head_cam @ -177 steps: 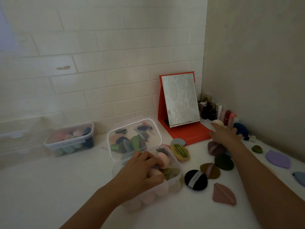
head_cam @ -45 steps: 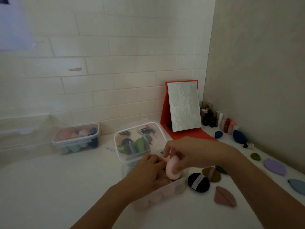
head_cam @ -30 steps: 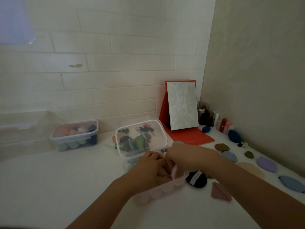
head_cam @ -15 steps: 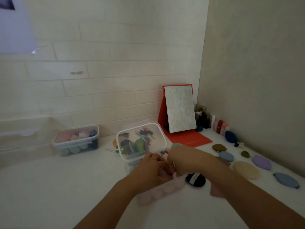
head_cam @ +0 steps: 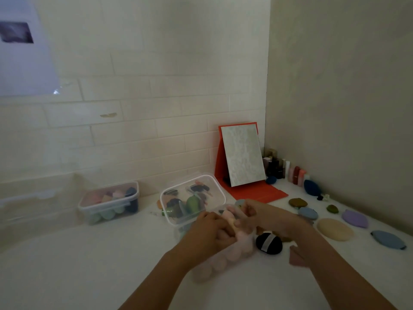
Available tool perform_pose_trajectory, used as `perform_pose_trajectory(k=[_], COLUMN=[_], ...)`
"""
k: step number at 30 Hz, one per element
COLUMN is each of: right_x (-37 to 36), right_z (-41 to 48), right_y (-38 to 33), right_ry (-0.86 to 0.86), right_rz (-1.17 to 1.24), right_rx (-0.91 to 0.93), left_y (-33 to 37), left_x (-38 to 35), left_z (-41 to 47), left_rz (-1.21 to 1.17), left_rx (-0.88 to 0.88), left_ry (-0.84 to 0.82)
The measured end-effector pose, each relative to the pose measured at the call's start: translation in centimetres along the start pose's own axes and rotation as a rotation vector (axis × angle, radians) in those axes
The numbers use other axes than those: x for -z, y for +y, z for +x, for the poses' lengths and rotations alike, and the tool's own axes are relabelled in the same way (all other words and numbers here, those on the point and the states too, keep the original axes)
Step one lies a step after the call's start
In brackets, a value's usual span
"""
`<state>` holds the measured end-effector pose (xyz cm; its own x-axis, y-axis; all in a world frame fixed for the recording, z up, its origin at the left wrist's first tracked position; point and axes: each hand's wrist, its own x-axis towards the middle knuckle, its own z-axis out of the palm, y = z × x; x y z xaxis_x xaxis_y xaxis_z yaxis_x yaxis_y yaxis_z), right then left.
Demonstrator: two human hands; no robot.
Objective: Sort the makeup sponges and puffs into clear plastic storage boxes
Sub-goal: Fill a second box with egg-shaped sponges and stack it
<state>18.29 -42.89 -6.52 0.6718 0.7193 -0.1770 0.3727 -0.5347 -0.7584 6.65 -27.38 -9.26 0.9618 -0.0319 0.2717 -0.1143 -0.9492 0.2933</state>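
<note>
Crowded already, the open box (head_cam: 223, 262) sits at the centre of the counter (head_cam: 89, 265), pale sponges showing through its front wall, and the pink sponge (head_cam: 242, 237) is going in at its 3 o'clock corner. The right hand (head_cam: 261, 218) has its fingers curled round that sponge, pushing down. The left hand (head_cam: 210, 231) lies over the load at 9 o'clock with fingers bent; blur hides whether it grips anything.

The likely trouble is springy foam. Once pressure comes off, the sponge may pop back above the rim or nudge a neighbour out, and a hard sideways push could slide the light box into the black puff (head_cam: 269, 243) touching it at 3 o'clock.

A second and a half ago the right hand held this sponge clear above the rim; it is now down among the others.

Outward, a box of green and dark puffs (head_cam: 192, 198) stands at 12 o'clock, a closed box (head_cam: 109, 202) at 10, and loose puffs (head_cam: 335, 229) wait from 2 to 3.
</note>
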Motion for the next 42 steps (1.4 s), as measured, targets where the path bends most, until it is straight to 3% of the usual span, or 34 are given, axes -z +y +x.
perform_pose_trajectory(k=[2, 4, 7, 9, 11, 12, 14, 15, 18, 21, 25, 29, 32, 35, 37, 42], right_x=[-1.3, -2.2, -2.4, -2.3, -2.3, -2.3, -2.4, -2.4, -2.5, -2.5, -2.5, -2.0, -1.8, -1.7, -1.7, -2.0], right_z=[0.7, 1.5, 1.9, 1.7, 1.7, 1.8, 1.9, 1.9, 1.7, 1.4, 1.2, 1.0, 0.4, 0.4, 0.5, 0.6], right_y=[0.7, 0.9, 1.1, 1.5, 1.7, 1.7, 1.6, 1.5, 1.3, 1.2, 1.7, 1.5, 0.9, 1.0, 1.2, 1.3], right_ry=[0.075, 0.192, 0.291, 0.289, 0.267, 0.266, 0.280, 0.287, 0.289, 0.262, 0.240, 0.207, 0.235, 0.220, 0.202, 0.047], right_rz=[0.158, 0.140, 0.174, 0.198, 0.215, 0.205, 0.181, 0.177, 0.202, 0.251, 0.291, 0.398, 0.440, 0.455, 0.397, 0.243], right_rx=[-0.004, 0.006, 0.082, 0.131, 0.151, 0.143, 0.123, 0.124, 0.131, 0.086, 0.079, 0.026, -0.044, 0.001, 0.012, 0.003], left_y=[0.5, 0.7, 0.6, 0.3, -1.1, -2.5, -4.5, -4.8, -4.4, -4.6, -3.3, -0.6, 1.4, 1.2, 0.6, 0.7], left_x=[-0.1, -0.1, -0.1, 0.2, 1.2, 1.7, 2.9, 3.4, 4.8, 6.1, 7.8, 8.8, 8.4, 5.6, 3.6, 2.4], left_z=[0.0, 0.0, -0.3, -0.4, -0.4, -0.3, -0.1, -0.3, -0.8, -0.6, -0.7, -1.5, -2.3, -2.9, -3.2, -2.5], left_rz=[0.046, 0.071, -0.072, -0.092, -0.038, -0.094, -0.473, -0.754, -1.463, -1.696, -1.484, -0.918, -0.465, -0.125, 0.077, 0.166], left_rx=[-0.030, -0.046, -0.011, 0.151, 0.413, 0.585, 0.839, 0.877, 0.779, 0.683, 0.614, 0.543, 0.410, 0.388, 0.374, 0.458], left_ry=[0.039, 0.070, 0.213, 0.465, 0.737, 0.785, 0.768, 0.745, 0.616, 0.644, 0.592, 0.384, 0.029, -0.295, -0.338, -0.364])
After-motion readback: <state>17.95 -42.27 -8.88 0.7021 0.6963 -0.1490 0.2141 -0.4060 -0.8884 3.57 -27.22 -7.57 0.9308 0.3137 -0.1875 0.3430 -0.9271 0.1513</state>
